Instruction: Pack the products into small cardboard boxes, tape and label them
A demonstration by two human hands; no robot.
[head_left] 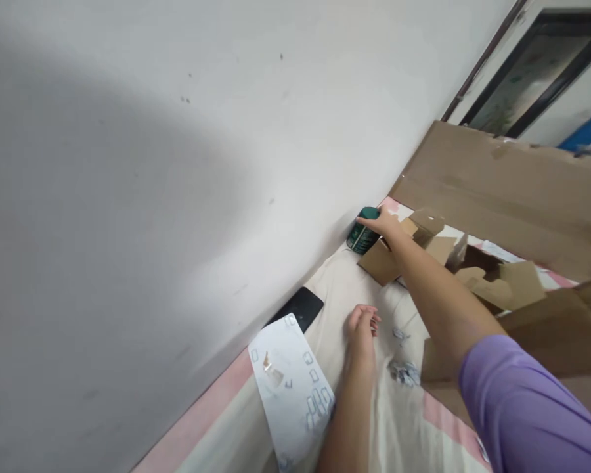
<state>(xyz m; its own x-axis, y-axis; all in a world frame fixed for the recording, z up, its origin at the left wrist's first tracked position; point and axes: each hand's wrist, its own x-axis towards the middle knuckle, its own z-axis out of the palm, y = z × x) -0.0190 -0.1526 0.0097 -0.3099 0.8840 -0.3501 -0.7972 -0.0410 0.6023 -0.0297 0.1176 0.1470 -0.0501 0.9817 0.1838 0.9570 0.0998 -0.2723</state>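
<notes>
My right hand [387, 225] reaches far forward, and its fingers touch the top of a dark green can [362, 232] that lies by the white wall. I cannot see whether they grip it. My left hand [362, 325] rests on the cream cloth [345, 282] with its fingers curled under and nothing visible in it. Small silvery metal pieces [404, 372] lie just right of that hand. A white sheet [291, 387] with small parts on it lies to its left.
A black phone [299, 307] lies against the wall [177, 164]. Brown cardboard pieces [502, 282] and a large cardboard sheet [512, 190] fill the right side. A framed picture [532, 72] hangs at top right. The cloth has a pink border [211, 401].
</notes>
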